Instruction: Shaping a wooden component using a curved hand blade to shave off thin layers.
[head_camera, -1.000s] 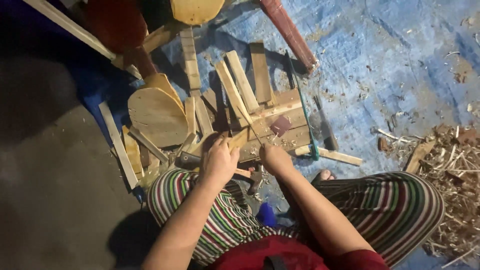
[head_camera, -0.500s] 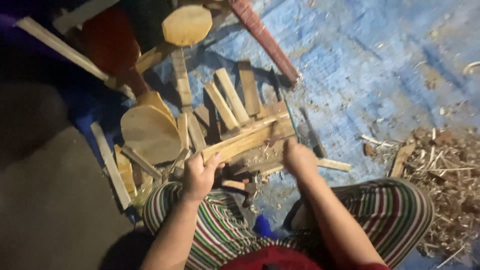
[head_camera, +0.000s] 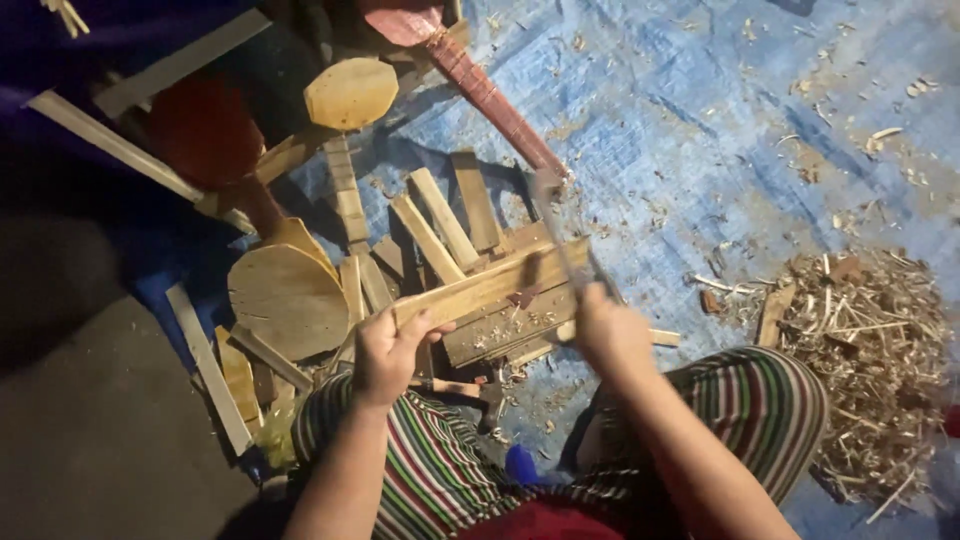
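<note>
Head view: a seated person in striped trousers (head_camera: 430, 470) works over a pile of wood at the centre of the frame. Left hand (head_camera: 392, 345) closes around the near end of a long slat (head_camera: 490, 285), thumb on top, fingers curled under; the slat runs from centre frame up to the right and lies across a wooden block (head_camera: 505, 325). Right hand (head_camera: 605, 330) is shut around the handle of a blade (head_camera: 560, 225), blurred, which slants up and left from the fist and crosses the slat's far end. Half a second earlier the right hand sat lower on the block with no blade raised; now it is lifted and the blade stands over the slat. The left hand has shifted little and keeps its hold.

Round paddle blanks (head_camera: 288, 300) lie at centre left, another (head_camera: 350, 92) at the upper left, with loose slats (head_camera: 445, 215) between them. A reddish bat (head_camera: 480, 85) slants across the top centre. A blue tarp (head_camera: 750, 120) fills the upper right, and a heap of shavings (head_camera: 870, 340) lies at the right edge.
</note>
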